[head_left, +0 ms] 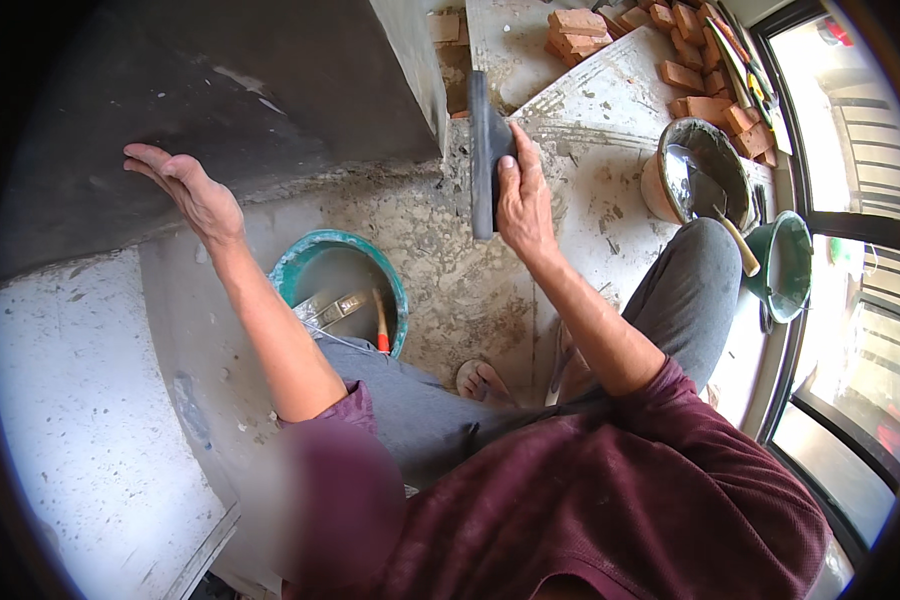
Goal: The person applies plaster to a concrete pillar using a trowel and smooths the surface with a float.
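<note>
In the head view, here was the float (482, 160), standing on edge just off the corner of the dark wall (280, 115), and the right hand (526, 205) was clamped on it! Over on the other side, the left hand (202, 200) was spread and bare, in front of the wall; touching or not, I couldn't tell. The two hands were well apart

And the progress? A dark coat already ran over most of the wall face in sight, looking fairly smooth, but pale streaks broke it up, and the lower edge was ragged where it met the floor (450, 285). By my judgement, well along, with those patches left; the rest of the wall lay out of view. Supplies stood by: grey mix in the caked bucket (658, 190), cloudy water in the teal bucket (401, 300)
</note>
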{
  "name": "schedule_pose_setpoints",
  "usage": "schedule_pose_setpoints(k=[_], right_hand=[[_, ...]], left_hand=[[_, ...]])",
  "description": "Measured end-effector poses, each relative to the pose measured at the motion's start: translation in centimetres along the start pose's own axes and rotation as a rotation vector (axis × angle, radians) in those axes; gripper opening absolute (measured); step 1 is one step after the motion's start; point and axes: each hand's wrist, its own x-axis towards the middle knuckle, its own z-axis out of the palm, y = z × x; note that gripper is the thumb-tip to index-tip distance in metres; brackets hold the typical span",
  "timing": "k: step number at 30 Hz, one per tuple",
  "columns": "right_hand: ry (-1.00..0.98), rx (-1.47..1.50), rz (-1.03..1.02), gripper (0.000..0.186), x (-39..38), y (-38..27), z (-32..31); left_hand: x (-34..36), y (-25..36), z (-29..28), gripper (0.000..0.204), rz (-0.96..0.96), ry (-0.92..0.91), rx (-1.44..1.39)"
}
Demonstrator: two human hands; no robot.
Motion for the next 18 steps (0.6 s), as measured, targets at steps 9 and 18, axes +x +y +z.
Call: schedule_pose_setpoints(k=[9,18], right_hand=[[-0.156,-0.246,0.442,0.043,3.7,7.8,4.8],[0.008,-0.110,-0.114,0.045,0.4,5.6,5.5]], left_hand=[[0.4,0.6,0.4,0.090,0.013,-0.067,-0.049],[0.3,0.0,0.4,0.091,0.037,0.001,-0.014]])
